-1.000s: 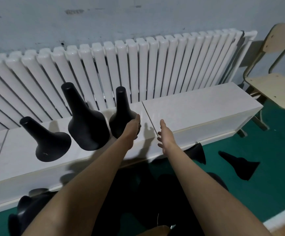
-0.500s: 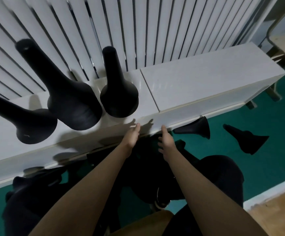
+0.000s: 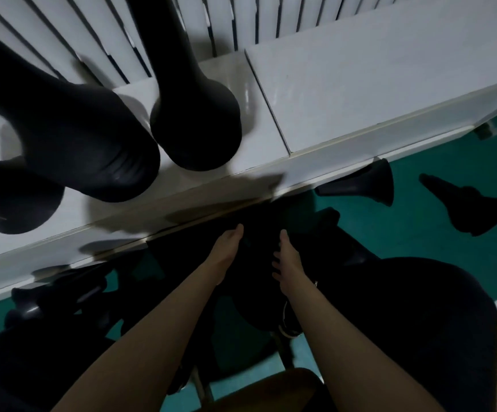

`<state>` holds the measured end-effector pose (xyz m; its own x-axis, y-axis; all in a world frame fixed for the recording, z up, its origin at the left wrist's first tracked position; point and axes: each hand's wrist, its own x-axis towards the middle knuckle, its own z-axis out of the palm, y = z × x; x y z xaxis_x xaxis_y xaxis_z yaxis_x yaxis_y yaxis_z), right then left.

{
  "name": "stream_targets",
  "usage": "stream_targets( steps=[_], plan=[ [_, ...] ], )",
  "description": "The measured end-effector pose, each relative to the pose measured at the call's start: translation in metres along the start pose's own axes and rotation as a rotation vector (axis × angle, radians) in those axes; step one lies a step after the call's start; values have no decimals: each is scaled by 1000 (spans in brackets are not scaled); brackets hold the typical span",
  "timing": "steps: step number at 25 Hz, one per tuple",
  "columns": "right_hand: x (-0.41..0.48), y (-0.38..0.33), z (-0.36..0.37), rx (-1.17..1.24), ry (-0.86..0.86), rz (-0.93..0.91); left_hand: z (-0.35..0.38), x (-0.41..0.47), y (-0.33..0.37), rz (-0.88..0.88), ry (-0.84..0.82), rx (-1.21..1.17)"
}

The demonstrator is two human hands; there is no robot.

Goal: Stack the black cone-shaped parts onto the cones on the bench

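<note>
Three black cones [image 3: 195,114] stand close together on the white table [image 3: 360,84], toward my left. Below its front edge, my left hand [image 3: 226,251] and right hand [image 3: 285,260] sit either side of a dark shape [image 3: 259,248]; I cannot tell whether they grip it. Rightward, two loose cones [image 3: 473,206] lie on the green floor [image 3: 419,239].

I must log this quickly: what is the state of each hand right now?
Left hand: open, fingers straight, holding nothing.
Right hand: open, fingers loosely bent, holding nothing.
</note>
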<state>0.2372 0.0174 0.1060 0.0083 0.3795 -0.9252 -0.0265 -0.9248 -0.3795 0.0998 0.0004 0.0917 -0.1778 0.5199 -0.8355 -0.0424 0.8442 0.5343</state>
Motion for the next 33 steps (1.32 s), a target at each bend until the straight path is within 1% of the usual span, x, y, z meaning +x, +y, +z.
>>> stream_targets(
  steps=[2, 6, 10, 15, 19, 23, 27, 33],
  plan=[
    [11, 9, 0, -3, -2, 32, 4, 15, -13, -37, -27, -22],
    [36, 24, 0, 103, 7, 123, 10, 41, -37, -75, -44, -29],
    [70, 31, 2, 154, 60, 136, 17, 76, -50, -111, -62, -23],
    [95, 40, 2, 163, 70, 168, 34, 102, -63, -104, -84, 60],
    [103, 48, 2, 153, 79, 204, 38, 112, -72, -122, -47, 114],
    [105, 52, 2, 171, 81, 215, 41, 115, -64, -97, -63, 151],
    [101, 51, 3, 187, 95, 206, 37, 116, -63, -62, -3, 141],
    [81, 42, 11, 205, 80, 168, 6, 98, -55, -13, 123, 85]
  ],
)
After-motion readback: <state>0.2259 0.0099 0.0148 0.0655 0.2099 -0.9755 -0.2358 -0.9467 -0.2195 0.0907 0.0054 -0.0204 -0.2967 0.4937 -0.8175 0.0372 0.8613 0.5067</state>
